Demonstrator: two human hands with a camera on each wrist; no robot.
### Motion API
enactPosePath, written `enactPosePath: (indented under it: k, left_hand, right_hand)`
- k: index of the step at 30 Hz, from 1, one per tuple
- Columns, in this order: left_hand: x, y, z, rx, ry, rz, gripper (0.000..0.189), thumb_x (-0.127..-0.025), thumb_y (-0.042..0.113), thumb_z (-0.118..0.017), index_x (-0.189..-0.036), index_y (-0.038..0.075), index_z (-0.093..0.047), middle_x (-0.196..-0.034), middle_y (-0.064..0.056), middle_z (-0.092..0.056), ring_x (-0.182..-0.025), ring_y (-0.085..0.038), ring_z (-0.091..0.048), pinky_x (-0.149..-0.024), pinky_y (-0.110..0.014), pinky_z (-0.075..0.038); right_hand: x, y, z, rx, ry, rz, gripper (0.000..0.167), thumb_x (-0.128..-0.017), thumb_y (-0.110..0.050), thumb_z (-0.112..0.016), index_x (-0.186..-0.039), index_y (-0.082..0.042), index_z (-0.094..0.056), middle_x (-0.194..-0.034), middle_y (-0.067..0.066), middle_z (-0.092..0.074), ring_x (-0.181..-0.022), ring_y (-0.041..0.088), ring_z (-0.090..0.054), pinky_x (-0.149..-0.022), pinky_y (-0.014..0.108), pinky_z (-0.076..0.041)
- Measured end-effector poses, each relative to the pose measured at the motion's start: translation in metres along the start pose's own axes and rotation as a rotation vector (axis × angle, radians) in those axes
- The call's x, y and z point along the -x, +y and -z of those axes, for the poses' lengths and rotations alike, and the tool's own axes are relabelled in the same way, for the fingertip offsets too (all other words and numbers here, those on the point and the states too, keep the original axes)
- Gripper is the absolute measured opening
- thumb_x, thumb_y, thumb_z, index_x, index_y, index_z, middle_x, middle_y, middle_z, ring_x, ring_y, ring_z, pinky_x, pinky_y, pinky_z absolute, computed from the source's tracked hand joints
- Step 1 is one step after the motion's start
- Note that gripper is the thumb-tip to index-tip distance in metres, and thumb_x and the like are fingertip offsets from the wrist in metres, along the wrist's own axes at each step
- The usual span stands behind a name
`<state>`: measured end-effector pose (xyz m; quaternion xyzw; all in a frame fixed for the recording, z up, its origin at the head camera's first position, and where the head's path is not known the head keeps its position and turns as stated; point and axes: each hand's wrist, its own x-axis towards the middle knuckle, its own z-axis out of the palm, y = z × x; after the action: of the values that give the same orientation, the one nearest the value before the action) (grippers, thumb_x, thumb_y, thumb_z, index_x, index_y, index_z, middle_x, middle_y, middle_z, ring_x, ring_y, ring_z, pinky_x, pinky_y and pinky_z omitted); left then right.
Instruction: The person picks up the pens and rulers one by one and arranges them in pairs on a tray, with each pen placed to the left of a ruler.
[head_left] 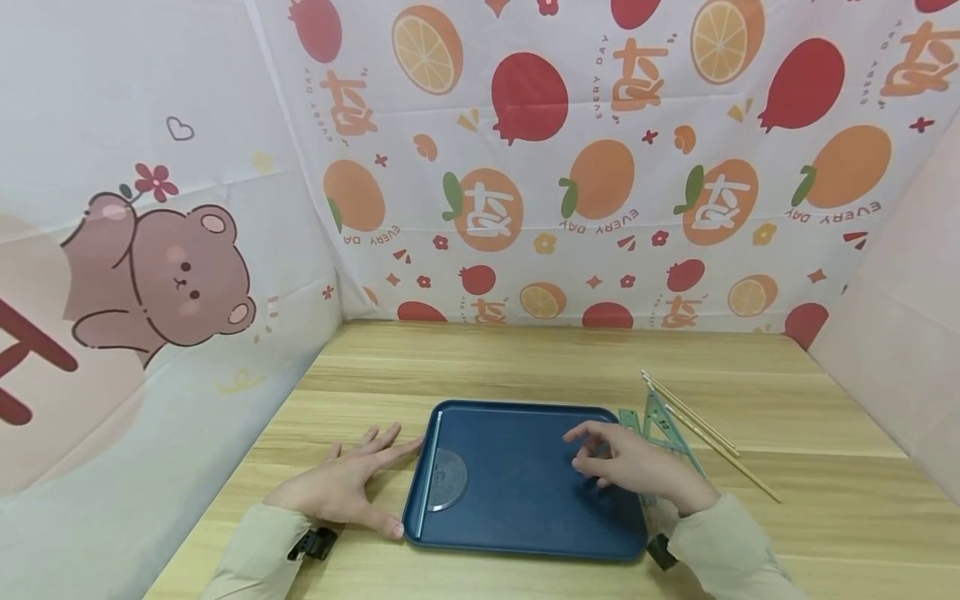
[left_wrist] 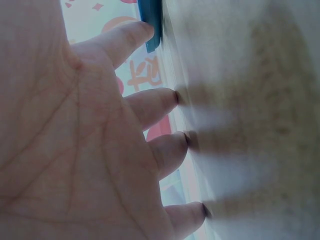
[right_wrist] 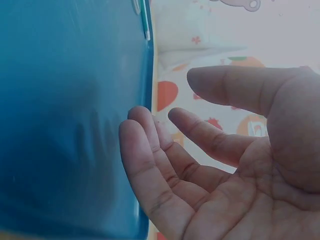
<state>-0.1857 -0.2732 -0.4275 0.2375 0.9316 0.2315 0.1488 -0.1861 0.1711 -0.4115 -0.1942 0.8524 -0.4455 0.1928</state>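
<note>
A dark blue tray [head_left: 525, 533] lies on the table between the two hands. Along its left side sits a slim pale-teal rod [head_left: 429, 475] with a whitish tip, and beside that a clear protractor [head_left: 447, 480]. My left hand [head_left: 352, 483] is spread on the table, fingertips down, with the thumb and index finger right at the tray's left rim. Over the tray's right part hovers my right hand [head_left: 626, 460], fingers loosely bent and the thumb apart, holding nothing. The right wrist view shows the palm of the right hand [right_wrist: 215, 175] with bare fingers above the tray.
Right of the tray, partly behind the right hand, lie a green triangular set square [head_left: 663, 421] and another green piece [head_left: 628, 419]. Several thin wooden sticks [head_left: 723, 454] with white ends lie beyond them. Printed cloth [head_left: 525, 208] walls the back and sides of the wooden table [head_left: 465, 358].
</note>
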Motion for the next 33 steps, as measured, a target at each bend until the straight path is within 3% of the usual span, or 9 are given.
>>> enactPosePath:
  k: [21, 33]
  left_hand:
    - [0.0, -0.002, -0.001, -0.016, 0.009, -0.009, 0.119, -0.068, 0.066, -0.094, -0.168, 0.036, -0.036, -0.178, -0.024, -0.019, -0.161, -0.063, -0.011, -0.111, -0.095, -0.002]
    - [0.001, -0.001, 0.0, -0.013, 0.003, -0.002, 0.12, -0.069, 0.066, -0.094, -0.169, 0.035, -0.036, -0.179, -0.023, -0.018, -0.161, -0.062, -0.01, -0.111, -0.094, -0.001]
  right_hand:
    - [0.02, 0.024, 0.032, 0.095, 0.124, 0.014, 0.049, -0.107, -0.024, -0.068, -0.147, 0.001, -0.057, -0.116, 0.012, -0.068, -0.089, 0.023, -0.068, -0.072, 0.032, -0.06]
    - [0.035, 0.034, 0.053, 0.144, 0.213, -0.06, 0.051, -0.106, -0.022, -0.068, -0.151, 0.0, -0.055, -0.121, 0.015, -0.068, -0.098, 0.024, -0.071, -0.072, 0.034, -0.057]
